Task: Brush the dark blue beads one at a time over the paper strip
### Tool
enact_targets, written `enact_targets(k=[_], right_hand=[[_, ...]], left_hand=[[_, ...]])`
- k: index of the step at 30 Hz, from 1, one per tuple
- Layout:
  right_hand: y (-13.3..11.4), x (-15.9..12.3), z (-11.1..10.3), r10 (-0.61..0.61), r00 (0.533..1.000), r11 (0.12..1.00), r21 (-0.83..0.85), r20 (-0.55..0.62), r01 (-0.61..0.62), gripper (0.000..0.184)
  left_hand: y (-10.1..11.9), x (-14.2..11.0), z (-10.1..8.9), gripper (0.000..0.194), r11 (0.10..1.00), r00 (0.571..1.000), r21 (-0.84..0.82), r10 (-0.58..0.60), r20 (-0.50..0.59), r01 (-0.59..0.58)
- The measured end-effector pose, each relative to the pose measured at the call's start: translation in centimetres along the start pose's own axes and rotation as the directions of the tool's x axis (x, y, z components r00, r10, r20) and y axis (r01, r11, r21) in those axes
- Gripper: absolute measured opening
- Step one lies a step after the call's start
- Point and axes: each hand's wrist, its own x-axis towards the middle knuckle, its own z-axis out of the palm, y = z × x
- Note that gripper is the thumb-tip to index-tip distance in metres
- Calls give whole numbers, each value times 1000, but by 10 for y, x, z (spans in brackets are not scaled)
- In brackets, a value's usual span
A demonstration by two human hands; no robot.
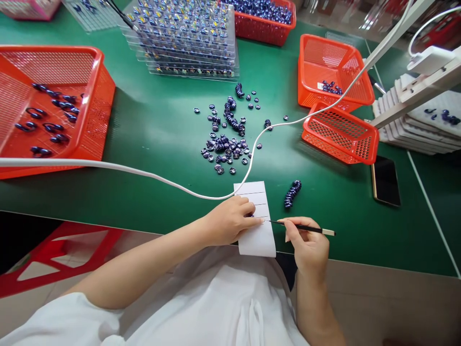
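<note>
My left hand [236, 221] rests on a narrow white paper strip [256, 242] with ruled lines, at the table's near edge. Its fingers are closed on a small dark shiny bead [251, 216], mostly covered by them. In a pen grip, my right hand [310, 242] holds a slim black tool with a pale end, resembling a fine brush [317, 229]. The thin tip points left, over the paper beside my left fingertips. Just beyond the right hand lies a curved row of dark blue beads [292, 194]. Loose shiny beads [225, 148] are scattered farther up the green table.
A white cable [173, 185] crosses the table and touches the paper's far end. Orange baskets stand left [108, 103] and right [300, 72], with a smaller basket [340, 132] tilted nearby. Stacked clear trays [194, 72] stand behind. A phone [385, 181] lies right.
</note>
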Motion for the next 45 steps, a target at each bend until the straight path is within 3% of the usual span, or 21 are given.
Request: enact_targets(k=[2, 5, 8, 11, 17, 20, 24, 29, 32, 45], right_hand=[[2, 0, 1, 4, 999, 1000, 31, -33, -3, 18], [7, 1, 2, -6, 995, 992, 123, -100, 18, 17], [9, 4, 1, -23, 989, 972, 228, -144, 56, 17], [7, 6, -2, -28, 987, 953, 293, -161, 75, 16], [6, 9, -8, -51, 969, 925, 354, -241, 137, 13], [9, 10, -8, -33, 966, 923, 363, -257, 128, 12], [12, 11, -7, -16, 961, 936, 334, -277, 112, 14], [13, 12, -4, -68, 956, 948, 281, -286, 151, 14], [12, 11, -3, -93, 954, 962, 220, -285, 160, 14], [6, 5, -5, -102, 976, 986, 108, -195, 124, 7]], left_hand=[[0, -1, 2, 28, 997, 998, -74, -30, -47, 26], [3, 1, 2, 26, 954, 980, -260, -178, -86, 150], [9, 9, -3, 18, 866, 940, -413, -335, -62, 282], [14, 24, -9, 13, 807, 912, -480, -410, -37, 343], [16, 53, -6, 15, 570, 828, -647, -532, 180, 507], [15, 57, 2, 20, 501, 811, -684, -535, 237, 530], [13, 54, 11, 26, 532, 836, -684, -504, 219, 499], [11, 48, 19, 27, 730, 898, -573, -440, 22, 372], [11, 47, 22, 26, 803, 919, -500, -393, -34, 324], [10, 47, 22, 25, 834, 934, -455, -358, -14, 313]])
